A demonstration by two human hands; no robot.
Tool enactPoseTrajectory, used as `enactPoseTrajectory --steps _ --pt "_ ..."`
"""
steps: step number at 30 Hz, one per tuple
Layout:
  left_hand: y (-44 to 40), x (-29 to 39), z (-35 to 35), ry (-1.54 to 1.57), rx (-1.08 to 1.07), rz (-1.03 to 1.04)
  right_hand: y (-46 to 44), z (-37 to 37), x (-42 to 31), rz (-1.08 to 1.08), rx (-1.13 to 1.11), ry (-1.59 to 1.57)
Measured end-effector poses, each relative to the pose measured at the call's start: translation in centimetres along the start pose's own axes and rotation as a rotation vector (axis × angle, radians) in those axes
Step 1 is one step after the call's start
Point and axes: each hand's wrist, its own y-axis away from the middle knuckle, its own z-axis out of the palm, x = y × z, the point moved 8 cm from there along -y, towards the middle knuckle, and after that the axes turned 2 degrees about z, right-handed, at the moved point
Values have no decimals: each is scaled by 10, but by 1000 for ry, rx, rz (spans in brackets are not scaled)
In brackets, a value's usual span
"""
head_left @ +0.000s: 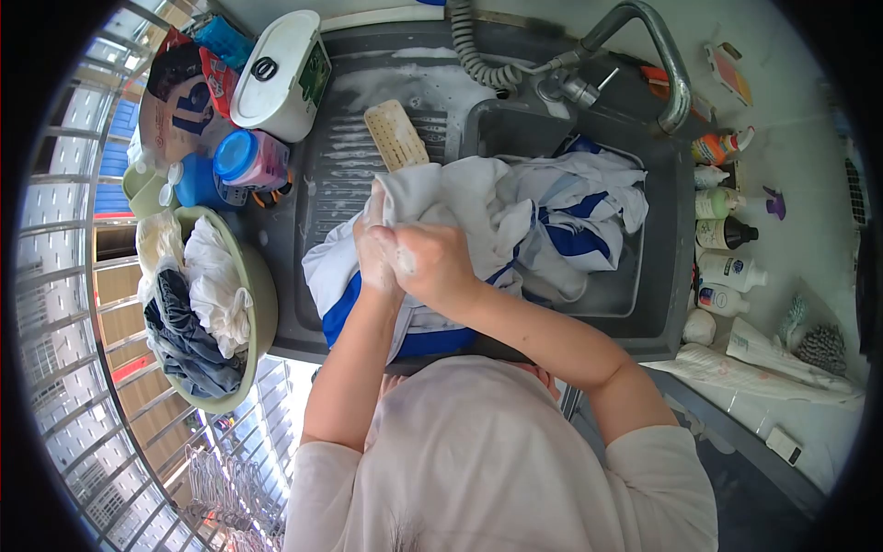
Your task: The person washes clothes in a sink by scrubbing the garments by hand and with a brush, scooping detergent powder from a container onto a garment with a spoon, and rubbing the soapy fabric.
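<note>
A wet white-and-blue garment [478, 198] lies bunched across the ridged drainboard [336, 175] and hangs into the sink basin [635, 276]. My left hand [374, 248] is closed on a fold of its white cloth, at the left part of the bundle. Pressed against it, my right hand [434, 261] is closed in a fist on the same cloth, with soap suds on the skin. The fingertips of both hands are mostly hidden. Just beyond my hands lies a beige dotted block [395, 135], perhaps a scrubbing brush.
A green tub [260, 304] of clothes stands at the left, below a white lidded bucket [280, 78] and a blue-lidded jar [241, 156]. The curved faucet [679, 74] rises at the back right. Several bottles [727, 234] line the right edge.
</note>
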Motion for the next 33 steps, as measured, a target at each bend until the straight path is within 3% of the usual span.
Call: enactPoseTrajectory --steps 1,3,4,5,7,8,9,11,13,15,16,17,19,20,22,23,26,33 --pt "10 3 9 844 99 -352 0 -4 -6 -38 71 -37" --pt "24 58 18 710 68 -398 -9 1 40 204 -70 -60" --pt "29 69 22 579 38 -437 -23 -12 31 372 -139 73" --pt "27 47 19 577 37 -442 -13 -10 28 377 -139 72" --pt "8 12 -6 -109 30 117 5 -15 -19 -98 56 -33" --pt "8 -4 -7 -365 -18 140 5 -13 -19 -102 65 6" --pt "8 24 -2 -363 -19 140 -1 -14 -11 -102 64 8" --pt "19 63 19 660 43 -418 -19 -13 26 93 41 62" --pt "12 45 15 608 15 -443 -11 -10 19 63 110 103" --pt "2 44 13 757 -81 -196 6 -5 -14 -82 55 76" --pt "14 28 19 975 -74 -369 2 -6 -7 -89 93 80" --pt "15 36 20 976 -74 -368 -7 -8 6 -90 92 80" --pt "20 60 32 834 -179 -457 -22 -18 50 145 92 146" --pt "23 67 37 801 -223 -462 -21 -22 55 146 95 148" --pt "25 73 38 888 -227 -436 -18 -34 77 321 173 -68" --pt "23 78 37 972 -230 -407 -20 -41 77 310 171 -69" --pt "23 84 29 1035 -222 -429 4 -53 90 653 277 -439" --pt "25 89 20 1211 -257 -428 25 -59 94 908 327 -738"
